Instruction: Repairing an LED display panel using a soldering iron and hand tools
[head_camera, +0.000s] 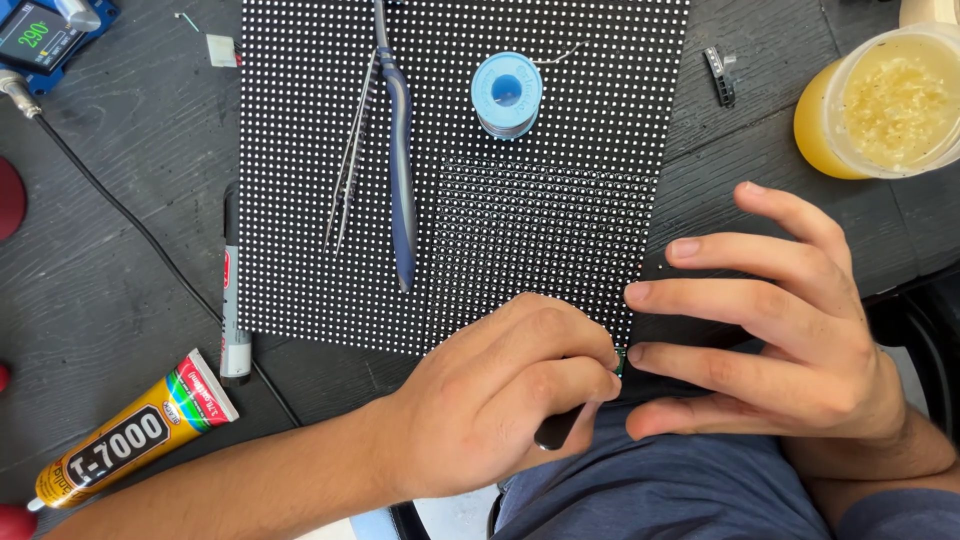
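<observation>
Small dotted panel (540, 235): left hand (500, 400) fisted on dark tool (556, 428), right hand (780, 320) fingertips pressing edge.

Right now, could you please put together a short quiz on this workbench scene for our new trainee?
1. True or false: the tweezers lie on the dotted black panel.
2. Which thing stands at the table's far right corner? A) an amber jar B) a red mug C) a green box
3. Fill in: the glue tube lies to the ____ of the left hand.

Key
1. True; they rest beside a blue-handled tool.
2. A.
3. Left. The left hand closes around a dark tool handle at the panel's near edge, while the right hand spreads its fingers there.
</observation>
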